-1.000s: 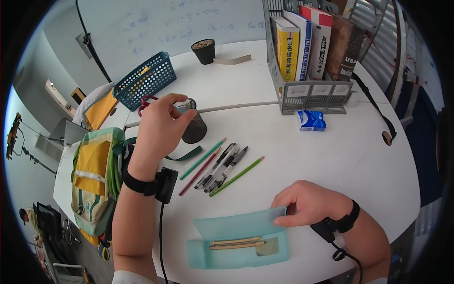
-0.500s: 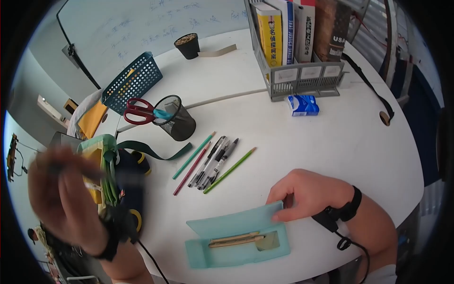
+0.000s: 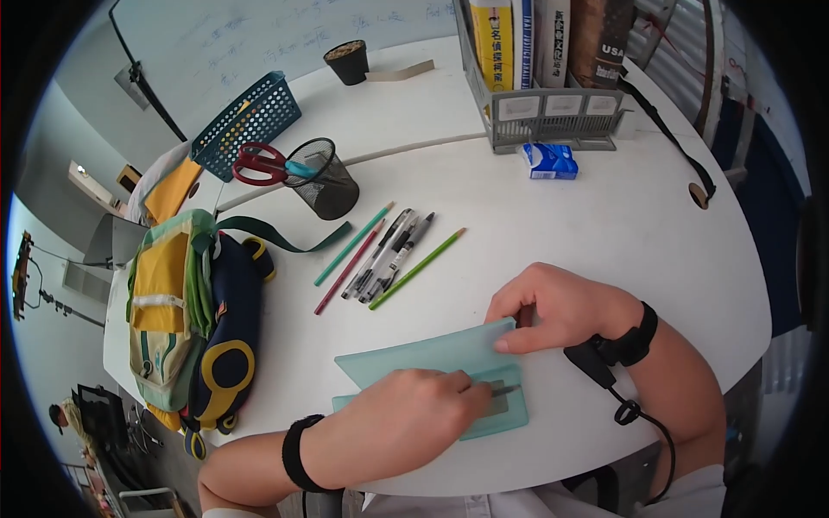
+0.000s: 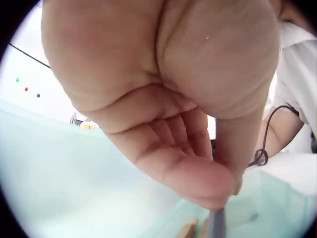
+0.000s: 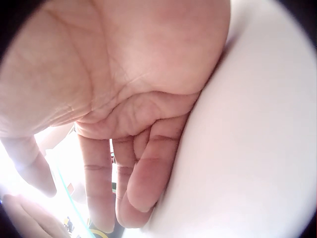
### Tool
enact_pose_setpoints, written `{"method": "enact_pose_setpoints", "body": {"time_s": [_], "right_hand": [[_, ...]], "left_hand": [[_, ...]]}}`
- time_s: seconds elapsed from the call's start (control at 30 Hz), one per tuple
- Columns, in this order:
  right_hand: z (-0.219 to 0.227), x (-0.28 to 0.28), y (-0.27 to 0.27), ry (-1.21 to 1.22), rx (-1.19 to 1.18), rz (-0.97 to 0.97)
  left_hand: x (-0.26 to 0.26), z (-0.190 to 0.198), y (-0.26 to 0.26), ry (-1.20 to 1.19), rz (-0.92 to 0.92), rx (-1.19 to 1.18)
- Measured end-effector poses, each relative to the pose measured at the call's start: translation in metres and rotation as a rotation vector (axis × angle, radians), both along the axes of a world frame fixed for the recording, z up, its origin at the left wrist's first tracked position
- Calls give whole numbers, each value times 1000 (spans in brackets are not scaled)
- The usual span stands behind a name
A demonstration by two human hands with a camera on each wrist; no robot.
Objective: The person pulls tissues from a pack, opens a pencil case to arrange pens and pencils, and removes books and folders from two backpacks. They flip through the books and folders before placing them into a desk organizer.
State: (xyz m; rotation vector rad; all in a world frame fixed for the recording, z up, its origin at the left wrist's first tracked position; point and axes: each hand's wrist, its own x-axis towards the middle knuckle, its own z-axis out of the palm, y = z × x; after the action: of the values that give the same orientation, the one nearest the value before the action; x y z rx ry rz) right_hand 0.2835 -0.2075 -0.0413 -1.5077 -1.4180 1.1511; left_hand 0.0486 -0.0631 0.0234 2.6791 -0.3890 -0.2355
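Note:
My left hand is over the open box of a translucent teal pencil case. Between its thumb and index finger it pinches a slim grey pencil-like stick, whose dark tip points right inside the case. Beside it, tan pencils lie in the case, hidden by the hand in the head view. At the right end of the raised lid, my right hand holds the corner between thumb and fingers. Beyond the case lie a teal pencil, a maroon pencil, several pens and a green pencil.
A mesh pen cup holds red-handled scissors. On the left rests a green and yellow backpack. At the back stand a blue basket, a plant pot and a book rack, with a blue packet before it.
My left hand has gone from beside the pen cup, out to the left, then down to the pencil case with the grey stick. The right hand keeps holding the lid.

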Motion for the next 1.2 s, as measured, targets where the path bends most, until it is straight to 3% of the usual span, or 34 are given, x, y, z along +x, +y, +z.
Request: {"method": "enact_pose_setpoints", "body": {"time_s": [0.13,0.2,0.63,0.73,0.9,1.13,1.2], "right_hand": [[1,-1,2,-22,-9,-3],[1,-1,2,-22,-8,-6],[8,1,3,-50,-126,42],[3,-1,3,-35,-84,20],[7,2,3,-49,-144,45],[10,0,4,-71,-133,41],[10,0,3,-72,-135,38]], "left_hand": [[-11,2,2,94,87,12],[-22,6,6,-4,237,-2],[-37,-2,10,116,237,28],[-35,2,11,120,158,92],[-28,-5,11,117,231,-60],[-22,0,17,150,174,-75],[-24,-1,21,252,143,34]]}}
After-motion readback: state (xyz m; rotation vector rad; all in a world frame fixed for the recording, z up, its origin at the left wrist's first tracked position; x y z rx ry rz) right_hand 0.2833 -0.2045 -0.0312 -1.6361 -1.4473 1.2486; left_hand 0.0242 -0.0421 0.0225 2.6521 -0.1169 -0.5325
